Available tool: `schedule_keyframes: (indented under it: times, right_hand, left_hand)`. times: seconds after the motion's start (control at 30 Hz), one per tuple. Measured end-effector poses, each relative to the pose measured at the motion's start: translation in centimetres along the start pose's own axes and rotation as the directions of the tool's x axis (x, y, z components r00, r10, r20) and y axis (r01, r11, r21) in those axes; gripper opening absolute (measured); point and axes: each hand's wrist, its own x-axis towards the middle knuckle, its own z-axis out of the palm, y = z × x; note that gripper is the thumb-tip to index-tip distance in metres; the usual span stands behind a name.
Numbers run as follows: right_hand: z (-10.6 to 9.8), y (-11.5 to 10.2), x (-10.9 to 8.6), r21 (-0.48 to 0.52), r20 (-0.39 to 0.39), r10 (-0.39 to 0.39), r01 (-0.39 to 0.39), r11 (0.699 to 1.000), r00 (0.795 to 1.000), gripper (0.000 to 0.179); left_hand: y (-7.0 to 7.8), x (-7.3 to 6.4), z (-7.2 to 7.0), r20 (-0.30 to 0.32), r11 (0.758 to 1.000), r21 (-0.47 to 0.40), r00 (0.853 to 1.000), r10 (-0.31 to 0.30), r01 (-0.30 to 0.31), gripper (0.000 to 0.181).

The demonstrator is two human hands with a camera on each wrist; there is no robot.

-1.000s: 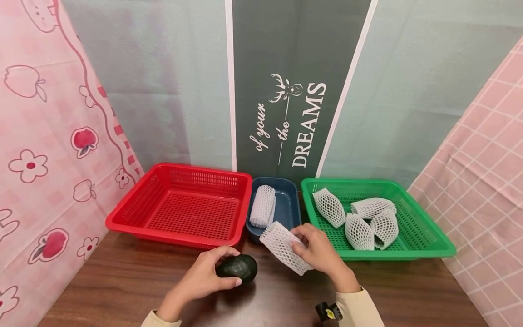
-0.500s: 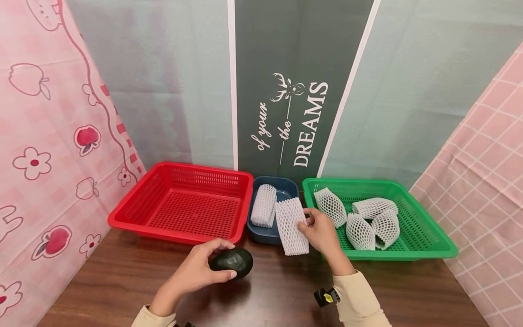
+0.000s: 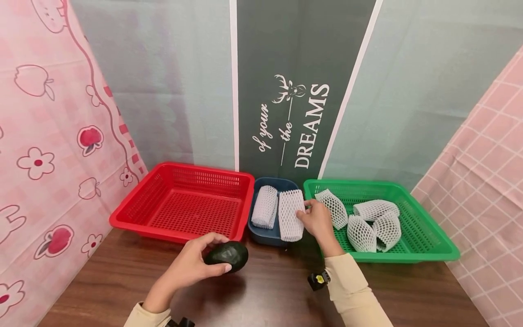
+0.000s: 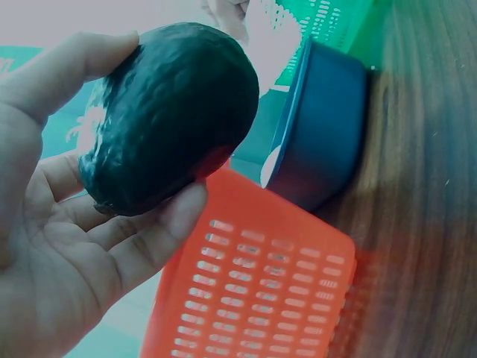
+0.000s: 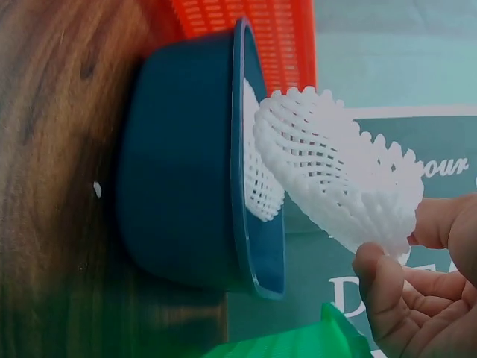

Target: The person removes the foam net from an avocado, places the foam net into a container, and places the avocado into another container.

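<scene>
My left hand [image 3: 195, 260] grips a dark green avocado [image 3: 229, 255] above the table, in front of the red basket. In the left wrist view the avocado [image 4: 175, 112] sits between thumb and fingertips. My right hand [image 3: 318, 219] pinches the edge of a white foam net sleeve [image 3: 291, 215] over the right side of the blue tray [image 3: 267, 236]. Seen from the right wrist, the foam net sleeve [image 5: 335, 164] is an open-ended tube above the tray's rim. More white foam netting [image 3: 264, 206] lies in the left part of the tray.
The red basket [image 3: 180, 235] stands at the left of the blue tray. To its right, a green basket [image 3: 425, 256] holds several netted pieces [image 3: 361, 233]. A small white scrap [image 5: 98, 189] lies on the wooden table [image 3: 261, 295]. Fabric sheets hang behind and at both sides.
My right hand has carried the foam net sleeve away from me, over the blue tray, and turned it more upright. The left hand with the avocado has shifted slightly left and away from me.
</scene>
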Motion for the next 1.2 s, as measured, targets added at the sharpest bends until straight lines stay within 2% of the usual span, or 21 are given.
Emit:
schedule_keyframes:
  times: [0.17,0.3,0.53,0.67,0.8,1.0,1.2]
  right_hand:
    - [0.2,0.1,1.1,0.002,0.036,0.038,-0.038,0.999,0.999,0.042]
    - [0.2,-0.1,1.2,-0.001,0.071,0.051,-0.051,0.999,0.996,0.053]
    - [0.3,-0.4,0.7,-0.005,0.039,0.024,-0.024,1.000,0.999,0.046]
    - [0.3,-0.5,0.4,-0.005,0.031,-0.008,0.009,1.000,0.999,0.043]
    - [0.3,-0.7,-0.4,-0.026,0.050,-0.071,0.073,0.997,0.996,0.044]
    - [0.1,-2.0,-1.9,-0.103,0.078,-0.133,0.141,0.985,0.988,0.049]
    - [0.6,-2.8,-2.0,-0.140,0.090,-0.183,0.194,0.971,0.979,0.049]
  left_hand:
    - [-0.1,0.2,-0.7,-0.011,1.000,-0.001,1.000,-0.021,0.021,0.044]
    - [0.0,0.2,-1.3,-0.032,1.000,0.014,0.999,-0.019,0.020,0.045]
    - [0.3,0.2,-2.0,-0.058,0.999,0.004,0.997,-0.048,0.049,0.046]
    - [0.3,0.3,-1.9,-0.041,0.998,-0.003,0.997,-0.059,0.059,0.045]
    - [0.2,0.2,-1.7,-0.042,0.997,0.008,0.996,-0.074,0.074,0.045]
    - [0.2,0.3,-1.9,-0.108,0.995,0.041,0.990,-0.086,0.091,0.046]
    - [-0.2,0.9,-2.4,-0.139,0.994,0.054,0.986,-0.088,0.096,0.046]
